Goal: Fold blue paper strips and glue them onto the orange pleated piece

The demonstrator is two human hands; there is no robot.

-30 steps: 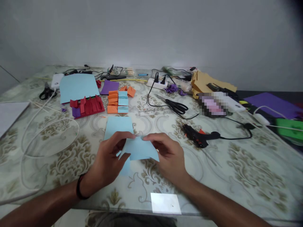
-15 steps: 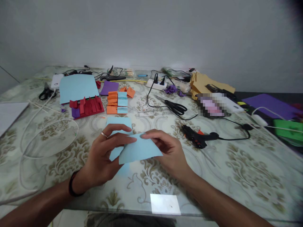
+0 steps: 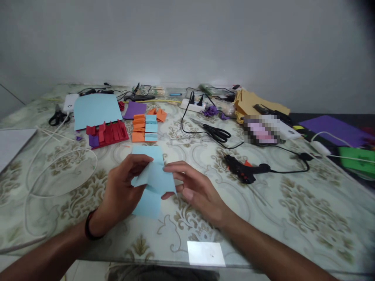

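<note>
A light blue paper piece [image 3: 159, 177] is bent, with a crease, above the table in the middle. My left hand [image 3: 121, 187] pinches its left part between thumb and fingers. At its right edge is my right hand [image 3: 196, 187], fingers apart, the fingertips touching the paper and the thumb off it. Beneath lies a longer light blue strip [image 3: 148, 207], partly hidden by the held piece and my left hand. Behind it sit folded orange strips [image 3: 138, 128] and folded blue strips [image 3: 151, 128], side by side.
Folded red paper [image 3: 113, 133] and a big blue sheet [image 3: 98, 109] lie at the back left. Black scissors [image 3: 216, 132], a power strip [image 3: 193, 104] and a black glue gun [image 3: 246, 168] with its cable are on the right. A white cable [image 3: 96, 160] loops at the left.
The held paper has turned and moved left, and a crease now shows in it. My right hand has loosened, its thumb coming off the paper.
</note>
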